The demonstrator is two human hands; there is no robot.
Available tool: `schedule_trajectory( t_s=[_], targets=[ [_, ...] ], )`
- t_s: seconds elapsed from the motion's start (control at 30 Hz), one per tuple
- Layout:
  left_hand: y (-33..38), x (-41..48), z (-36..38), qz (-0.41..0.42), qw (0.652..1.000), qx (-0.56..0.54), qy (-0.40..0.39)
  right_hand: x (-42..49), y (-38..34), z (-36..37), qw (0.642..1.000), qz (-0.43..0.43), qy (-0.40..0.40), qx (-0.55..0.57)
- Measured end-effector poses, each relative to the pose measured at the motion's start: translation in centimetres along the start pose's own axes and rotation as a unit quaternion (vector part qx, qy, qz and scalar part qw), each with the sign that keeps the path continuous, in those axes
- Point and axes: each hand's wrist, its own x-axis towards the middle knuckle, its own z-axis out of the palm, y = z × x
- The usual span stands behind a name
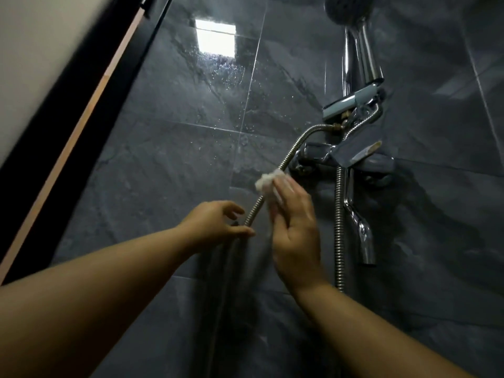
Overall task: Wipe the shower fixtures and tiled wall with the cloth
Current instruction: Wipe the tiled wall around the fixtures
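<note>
A ribbed chrome shower hose (293, 150) loops down from the mixer across the dark grey tiled wall (169, 165). My right hand (296, 230) holds a small white cloth (268, 184) wrapped against the hose, fingers curled round it. Lower on the same hose, my left hand (218, 223) pinches it between thumb and fingertips. The chrome mixer tap (351, 156) sits to the right, its spout (361, 233) hanging below. Above it, the handheld shower head (351, 12) rests in its bracket (354, 100).
A second stretch of hose (339, 227) hangs straight down beside the spout. A black frame with a wooden edge (68, 143) runs diagonally along the left. Water drops and a bright light reflection (215, 36) show on the upper tiles.
</note>
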Motion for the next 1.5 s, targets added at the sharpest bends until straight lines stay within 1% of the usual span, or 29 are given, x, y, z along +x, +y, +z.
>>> schedule_trajectory(
  t_s=[0.07,0.13,0.17,0.27,0.3,0.33,0.37,0.43,0.47,0.53,0.6,0.67,0.73,0.8,0.83,0.87,0.93,0.97,1.0,1.03,1.07,1.1,1.13,1.2,1.3,1.33,1.37,1.43,1.5],
  targets=[
    [-0.4,-0.3,-0.1,0.037,0.997,0.069,-0.006,2.0,-1.2,1.7,0.998,-0.045,-0.024,-0.029],
    [-1.2,-0.5,-0.4,0.055,0.984,0.168,0.012,3.0,-1.3,3.6,0.994,-0.041,-0.077,-0.058],
    [-1.7,-0.6,-0.5,0.049,0.980,0.191,0.032,3.2,-1.0,4.3,0.992,-0.027,-0.103,-0.068],
    [-2.9,-0.5,-0.3,0.005,0.982,0.153,0.108,3.3,0.6,5.5,0.978,-0.013,-0.160,-0.133],
    [-3.1,-0.5,-0.2,-0.013,0.984,0.129,0.119,3.4,1.2,5.4,0.968,-0.008,-0.189,-0.166],
    [-3.4,-0.4,0.0,-0.039,0.987,0.108,0.115,3.2,1.8,5.3,0.948,0.000,-0.236,-0.212],
    [-3.8,-0.4,0.3,-0.066,0.988,0.096,0.101,2.8,2.3,5.2,0.920,-0.011,-0.286,-0.266],
    [-4.8,-0.1,0.9,-0.094,0.986,0.116,0.074,2.4,3.0,4.8,0.870,-0.070,-0.350,-0.341],
    [-5.3,0.0,1.2,-0.091,0.985,0.133,0.068,2.7,3.3,4.6,0.859,-0.092,-0.360,-0.352],
    [-6.3,0.0,1.3,-0.074,0.983,0.156,0.065,4.4,3.9,4.9,0.861,-0.101,-0.345,-0.360],
    [-6.8,0.0,1.3,-0.070,0.983,0.159,0.064,6.9,4.3,6.1,0.879,-0.054,-0.305,-0.364],
    [-7.0,-0.1,1.3,-0.074,0.980,0.169,0.081,8.3,4.4,7.9,0.900,-0.005,-0.245,-0.361],
    [-6.8,-0.2,1.3,-0.062,0.978,0.162,0.113,7.9,4.2,9.0,0.909,0.007,-0.197,-0.368],
    [-7.2,-0.5,1.0,-0.044,0.976,0.154,0.148,6.5,4.2,9.8,0.914,-0.017,-0.209,-0.348],
    [-7.4,-0.8,0.7,-0.022,0.976,0.141,0.164,5.5,3.9,9.7,0.914,-0.053,-0.221,-0.336],
    [-7.4,-0.9,0.3,-0.023,0.978,0.106,0.178,4.7,4.1,9.9,0.910,-0.091,-0.243,-0.322],
    [-7.3,-0.8,-1.0,-0.045,0.967,0.024,0.251,3.5,4.4,9.9,0.895,-0.146,-0.275,-0.320],
    [-7.1,-0.5,-1.7,-0.056,0.955,0.019,0.291,3.3,4.2,9.8,0.889,-0.146,-0.297,-0.318],
    [-6.9,0.4,-2.9,-0.071,0.945,0.039,0.317,4.0,4.3,9.9,0.879,-0.159,-0.314,-0.323],
    [-7.0,0.7,-3.6,-0.083,0.939,0.071,0.326,4.5,3.9,9.6,0.866,-0.181,-0.327,-0.332],
    [-7.0,1.8,-4.6,-0.098,0.935,0.102,0.325,6.0,4.0,9.7,0.853,-0.196,-0.343,-0.341],
    [-7.1,2.7,-5.4,-0.110,0.934,0.122,0.318,8.0,4.1,9.7,0.855,-0.167,-0.361,-0.334],
    [-7.1,3.6,-6.1,-0.120,0.932,0.136,0.313,10.2,4.4,10.1,0.867,-0.120,-0.351,-0.333],
    [-7.1,5.0,-7.3,-0.143,0.930,0.140,0.308,13.7,4.8,11.0,0.898,-0.025,-0.284,-0.334],
    [-6.8,6.0,-7.5,-0.169,0.929,0.125,0.305,13.2,4.6,12.2,0.930,0.054,-0.123,-0.342],
    [-6.5,6.1,-7.3,-0.170,0.931,0.116,0.301,11.8,4.3,12.4,0.933,0.067,-0.099,-0.338],
    [-6.5,6.1,-7.1,-0.167,0.936,0.117,0.287,10.2,3.9,12.9,0.934,0.068,-0.096,-0.336],
    [-6.6,5.7,-6.8,-0.146,0.946,0.141,0.254,8.2,3.4,13.2,0.932,0.046,-0.128,-0.337],
    [-6.9,6.3,-8.0,-0.134,0.949,0.163,0.233,10.3,3.8,13.5,0.933,0.009,-0.135,-0.334]
  ],
)
